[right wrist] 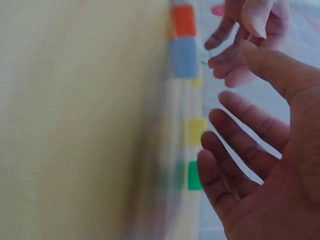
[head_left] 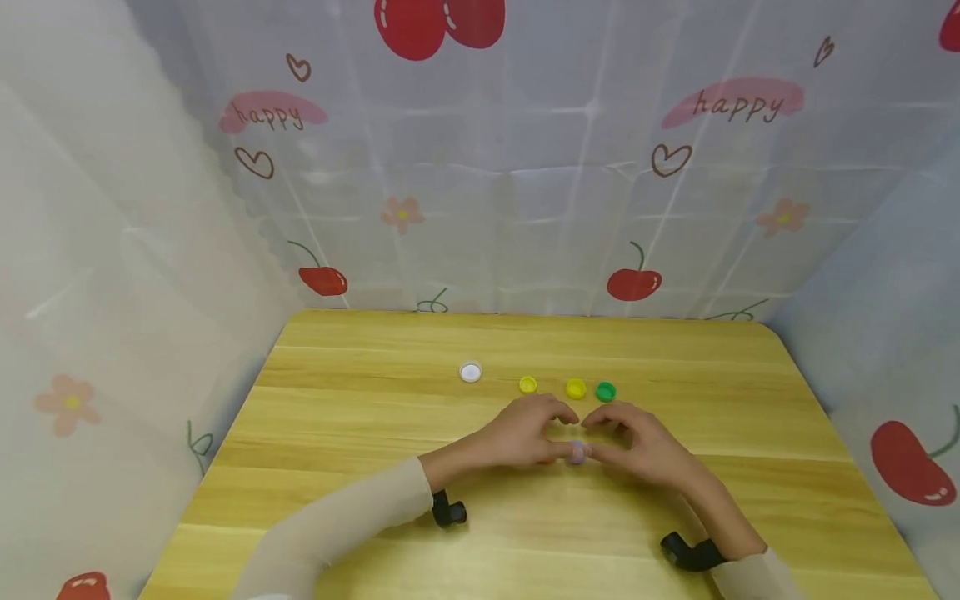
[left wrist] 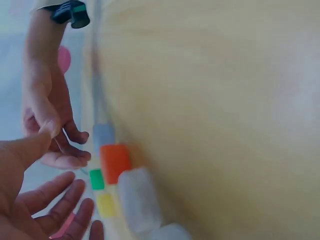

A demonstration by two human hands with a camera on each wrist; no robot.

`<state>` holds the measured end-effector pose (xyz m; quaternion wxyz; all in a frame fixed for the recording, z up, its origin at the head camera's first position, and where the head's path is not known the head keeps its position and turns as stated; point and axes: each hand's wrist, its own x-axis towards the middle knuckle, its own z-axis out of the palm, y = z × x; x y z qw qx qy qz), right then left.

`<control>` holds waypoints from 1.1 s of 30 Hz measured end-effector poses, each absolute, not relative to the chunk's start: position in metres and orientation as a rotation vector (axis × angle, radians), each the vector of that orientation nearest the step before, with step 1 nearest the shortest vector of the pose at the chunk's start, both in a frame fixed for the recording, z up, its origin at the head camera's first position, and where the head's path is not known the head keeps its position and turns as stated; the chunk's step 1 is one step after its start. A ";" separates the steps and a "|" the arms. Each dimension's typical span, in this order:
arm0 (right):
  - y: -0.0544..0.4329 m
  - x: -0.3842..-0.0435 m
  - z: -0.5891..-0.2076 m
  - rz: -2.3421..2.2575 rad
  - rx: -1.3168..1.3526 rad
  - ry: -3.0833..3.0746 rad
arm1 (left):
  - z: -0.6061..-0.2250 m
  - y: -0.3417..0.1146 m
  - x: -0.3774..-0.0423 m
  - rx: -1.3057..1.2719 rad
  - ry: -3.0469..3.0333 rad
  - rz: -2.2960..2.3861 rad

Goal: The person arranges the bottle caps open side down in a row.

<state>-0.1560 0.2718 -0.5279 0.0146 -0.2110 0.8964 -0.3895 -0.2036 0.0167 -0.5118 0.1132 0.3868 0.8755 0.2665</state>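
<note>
My left hand (head_left: 522,432) and right hand (head_left: 636,442) hover over the table with fingertips facing each other. Their fingers are loosely bent, with nothing between thumb and fingers in either wrist view. A lavender bottle cap (head_left: 576,452) shows between the thumb tips in the head view. Beside it, an orange cap (head_left: 547,460) is mostly covered by the left thumb; the left wrist view shows the orange cap (left wrist: 115,162) standing near a white cap-like piece (left wrist: 140,200). Whether a thumb touches the lavender cap, I cannot tell.
Beyond the hands lie a white cap (head_left: 470,372), a small yellow cap (head_left: 528,385), another yellow cap (head_left: 576,388) and a green cap (head_left: 606,392). The wooden table (head_left: 360,350) meets a printed curtain (head_left: 495,225) at its back edge.
</note>
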 end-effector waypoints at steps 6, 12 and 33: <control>0.280 -0.182 -0.526 -1.295 -0.427 2.854 | -0.502 0.027 -0.231 1.007 2.538 0.987; 0.283 -0.211 -0.539 -1.285 -0.316 2.825 | -0.498 0.044 -0.257 0.877 2.691 0.840; 0.274 -0.228 -0.554 -1.212 -0.416 2.959 | -0.508 0.071 -0.270 0.985 2.864 0.226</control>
